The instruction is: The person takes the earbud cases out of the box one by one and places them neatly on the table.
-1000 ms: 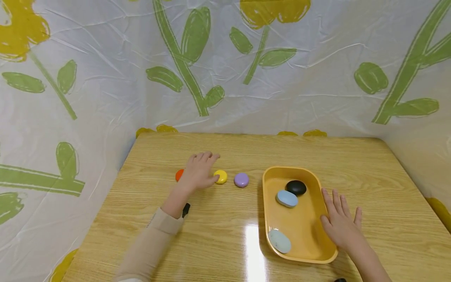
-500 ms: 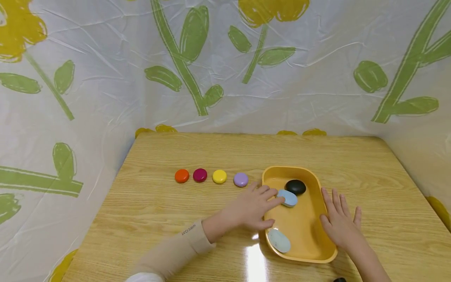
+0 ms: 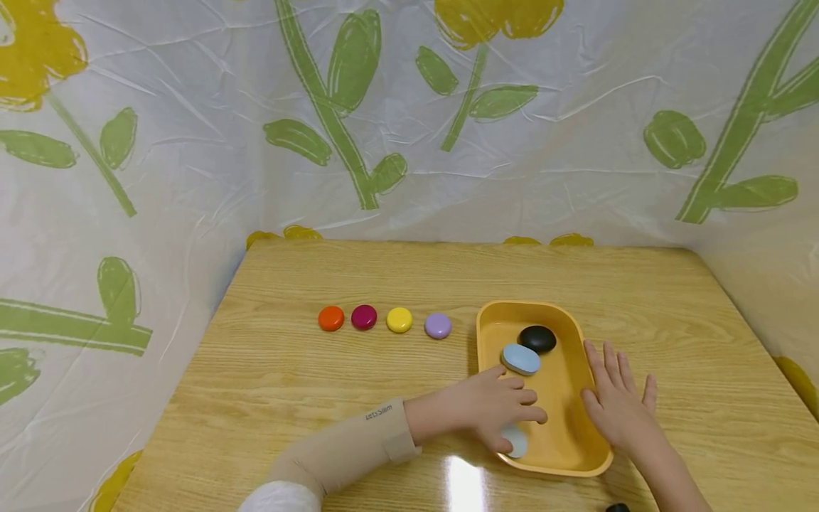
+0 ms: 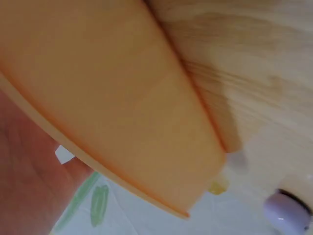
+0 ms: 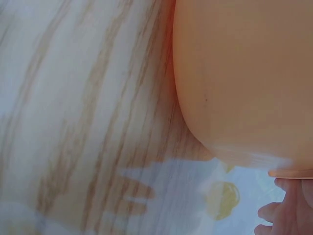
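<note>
An orange-yellow tray holds a black oval stone, a light blue oval piece and a pale grey-green oval stone. My left hand reaches over the tray's left rim with spread, slightly bent fingers. It partly covers the pale stone, its thumb at that stone's near edge; whether they touch I cannot tell. Along the tray's right side lies my right hand, fingers extended, against or close to the outer wall. In the left wrist view the tray's side wall hides most of the hand.
Left of the tray, a row of round glossy pieces lies on the wooden table: orange, dark magenta, yellow and purple. A small black object shows at the bottom edge. A flower-printed sheet surrounds the table.
My left hand has moved right from above the round pieces, across the tray's left rim, then nearer to me over the pale stone. The right hand and tray stay put.
</note>
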Demonstrator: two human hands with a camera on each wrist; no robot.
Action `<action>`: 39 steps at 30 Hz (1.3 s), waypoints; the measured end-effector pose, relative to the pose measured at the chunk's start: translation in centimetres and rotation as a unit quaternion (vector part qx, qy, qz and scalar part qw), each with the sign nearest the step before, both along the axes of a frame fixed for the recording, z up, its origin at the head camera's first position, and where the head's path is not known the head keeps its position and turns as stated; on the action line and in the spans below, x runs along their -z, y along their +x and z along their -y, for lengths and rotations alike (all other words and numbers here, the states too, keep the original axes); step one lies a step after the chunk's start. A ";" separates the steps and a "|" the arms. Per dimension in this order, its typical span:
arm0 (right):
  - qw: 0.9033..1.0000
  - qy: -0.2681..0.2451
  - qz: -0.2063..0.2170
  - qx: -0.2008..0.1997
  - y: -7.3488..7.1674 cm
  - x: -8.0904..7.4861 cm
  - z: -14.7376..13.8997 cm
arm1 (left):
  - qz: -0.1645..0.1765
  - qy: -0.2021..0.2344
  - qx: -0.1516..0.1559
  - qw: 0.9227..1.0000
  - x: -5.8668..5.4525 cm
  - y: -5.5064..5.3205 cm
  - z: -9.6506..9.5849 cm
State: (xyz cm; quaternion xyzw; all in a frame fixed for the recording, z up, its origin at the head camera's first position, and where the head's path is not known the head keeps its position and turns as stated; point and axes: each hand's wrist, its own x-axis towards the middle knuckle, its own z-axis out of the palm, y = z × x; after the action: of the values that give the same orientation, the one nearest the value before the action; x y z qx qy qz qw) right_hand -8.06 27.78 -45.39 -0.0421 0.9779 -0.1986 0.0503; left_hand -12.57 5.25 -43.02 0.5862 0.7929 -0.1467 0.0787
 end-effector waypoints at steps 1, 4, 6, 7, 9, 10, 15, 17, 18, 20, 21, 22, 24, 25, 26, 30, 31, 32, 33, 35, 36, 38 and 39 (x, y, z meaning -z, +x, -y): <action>1.000 0.000 0.000 0.000 0.0 0.0 0.0 | 0.009 -0.010 0.002 1.000 -0.1 0.0 -0.3; 1.000 0.000 0.004 0.001 0.0 0.0 0.0 | 0.036 -0.043 -0.001 0.998 -0.5 -0.1 -1.2; 1.000 -0.001 0.006 0.002 0.0 0.0 0.0 | 0.046 -0.057 -0.004 0.997 -0.6 0.0 -1.6; 1.000 -0.002 0.008 0.002 0.0 0.0 0.0 | 0.048 -0.063 -0.005 0.997 -0.6 0.0 -1.8; 1.000 -0.002 0.009 0.003 0.0 0.0 -0.1 | 0.050 -0.074 -0.003 0.996 -0.5 0.0 -2.1; 1.000 -0.002 0.010 0.003 0.0 0.1 -0.1 | 0.048 -0.077 -0.001 0.996 -0.5 0.1 -2.2; 1.000 -0.005 0.007 0.002 0.0 0.0 0.0 | 0.041 -0.078 0.011 0.996 -0.2 -0.1 -2.4; 1.000 -0.006 0.008 0.003 -0.1 -0.1 0.0 | 0.038 -0.069 0.016 0.997 -0.1 -0.2 -2.2; 1.000 -0.006 0.011 0.003 -0.1 -0.1 0.0 | 0.036 -0.064 0.019 0.997 0.0 -0.2 -2.2; 1.000 -0.006 0.013 0.004 -0.1 -0.2 0.0 | 0.027 -0.057 0.021 0.998 0.1 -0.3 -2.1; 1.000 -0.006 0.013 0.004 0.0 -0.2 0.0 | 0.024 -0.059 0.018 0.998 0.2 -0.3 -2.2; 1.000 -0.006 0.013 0.004 0.0 -0.2 0.0 | 0.019 -0.062 0.012 0.998 0.3 -0.3 -2.2; 1.000 -0.006 0.012 0.003 0.0 -0.2 0.1 | 0.008 -0.075 -0.003 0.997 0.5 -0.3 -2.4; 1.000 -0.005 0.012 0.003 0.1 -0.2 0.1 | 0.002 -0.083 -0.010 0.997 0.6 -0.2 -2.5; 1.000 -0.005 0.011 0.002 0.1 -0.2 0.1 | -0.002 -0.090 -0.017 0.996 0.7 -0.2 -2.7; 1.000 -0.005 0.007 0.000 0.1 -0.1 0.1 | -0.008 -0.109 -0.033 0.993 0.9 0.1 -2.9; 1.000 -0.006 0.006 0.000 0.1 -0.1 0.1 | -0.009 -0.109 -0.034 0.993 1.0 0.2 -3.0; 1.000 -0.006 0.005 0.000 0.1 -0.1 0.1 | -0.009 -0.110 -0.034 0.993 1.0 0.2 -3.0; 1.000 -0.006 0.004 0.000 0.1 -0.1 0.1 | -0.011 -0.108 -0.033 0.994 1.0 0.2 -3.0; 1.000 -0.007 0.003 0.000 0.1 -0.1 0.1 | -0.013 -0.103 -0.031 0.994 1.1 0.3 -3.0; 1.000 -0.007 0.002 0.000 0.1 0.0 0.1 | -0.014 -0.098 -0.031 0.995 1.2 0.3 -3.0; 1.000 -0.006 0.002 0.001 0.1 0.0 0.1 | -0.021 -0.085 -0.028 0.996 1.3 0.3 -2.9; 1.000 -0.005 0.002 0.001 0.1 0.0 0.1 | -0.031 -0.076 -0.023 0.996 1.3 0.3 -2.8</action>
State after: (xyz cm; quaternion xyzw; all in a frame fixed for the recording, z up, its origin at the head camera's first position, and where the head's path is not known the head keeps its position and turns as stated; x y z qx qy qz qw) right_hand -7.97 27.68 -45.34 -0.0413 0.9768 -0.2037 0.0518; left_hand -12.27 8.08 -44.31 0.5549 0.7949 -0.2230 0.1023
